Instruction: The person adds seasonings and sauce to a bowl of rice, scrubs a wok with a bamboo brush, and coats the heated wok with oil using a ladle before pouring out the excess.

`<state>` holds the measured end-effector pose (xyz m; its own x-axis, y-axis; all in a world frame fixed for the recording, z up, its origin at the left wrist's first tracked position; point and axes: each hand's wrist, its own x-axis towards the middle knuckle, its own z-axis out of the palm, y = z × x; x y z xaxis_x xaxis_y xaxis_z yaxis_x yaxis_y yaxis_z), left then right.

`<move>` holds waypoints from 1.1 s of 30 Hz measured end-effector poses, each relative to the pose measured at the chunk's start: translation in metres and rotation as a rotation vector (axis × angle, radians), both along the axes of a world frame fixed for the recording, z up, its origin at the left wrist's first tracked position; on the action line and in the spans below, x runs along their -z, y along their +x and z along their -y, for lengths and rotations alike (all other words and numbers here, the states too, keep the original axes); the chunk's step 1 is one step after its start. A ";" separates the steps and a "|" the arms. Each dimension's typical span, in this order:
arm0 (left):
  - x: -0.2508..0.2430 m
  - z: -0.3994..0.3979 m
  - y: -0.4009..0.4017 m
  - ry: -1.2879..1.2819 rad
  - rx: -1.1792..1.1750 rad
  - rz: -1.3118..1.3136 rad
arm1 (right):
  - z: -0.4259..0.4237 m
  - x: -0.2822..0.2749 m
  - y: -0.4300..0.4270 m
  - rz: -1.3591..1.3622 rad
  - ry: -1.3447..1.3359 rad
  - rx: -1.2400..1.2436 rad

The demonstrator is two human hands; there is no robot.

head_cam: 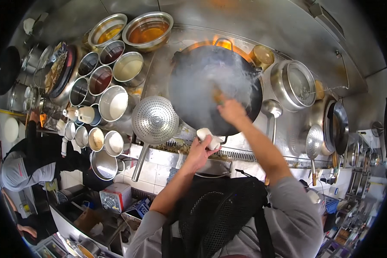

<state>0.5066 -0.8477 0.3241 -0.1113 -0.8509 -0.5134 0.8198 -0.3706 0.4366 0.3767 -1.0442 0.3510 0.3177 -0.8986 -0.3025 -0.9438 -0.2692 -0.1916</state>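
Note:
A large black wok [253, 111] sits on the stove, with steam hiding much of its inside. My right hand [233, 111] reaches over it, closed around a brownish tool [217, 95], perhaps a wok brush, whose far end is lost in the steam. At the near rim, my left hand [200, 154] grips a folded white cloth [207, 134] against the wok's near loop handle [225, 140]. Orange flame [225, 44] shows behind the far rim, by the far loop handle [224, 39].
Left of the wok lies a perforated strainer [155, 120], its handle overhanging the stove's front. Beyond it stand several seasoning pots [114, 102] and two oil bowls [147, 31]. Rightward are a ladle [272, 108] and a water pot [298, 84]. A person [29, 167] bends at far left.

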 end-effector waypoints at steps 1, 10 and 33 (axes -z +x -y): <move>0.000 0.001 -0.001 0.004 -0.002 -0.002 | -0.023 0.007 0.015 -0.020 -0.027 0.005; 0.005 -0.001 0.006 0.106 -0.013 -0.053 | 0.054 -0.012 -0.115 -0.246 -0.264 -0.061; 0.007 0.006 0.001 0.010 0.026 -0.004 | 0.088 -0.004 -0.053 0.148 -0.026 -0.006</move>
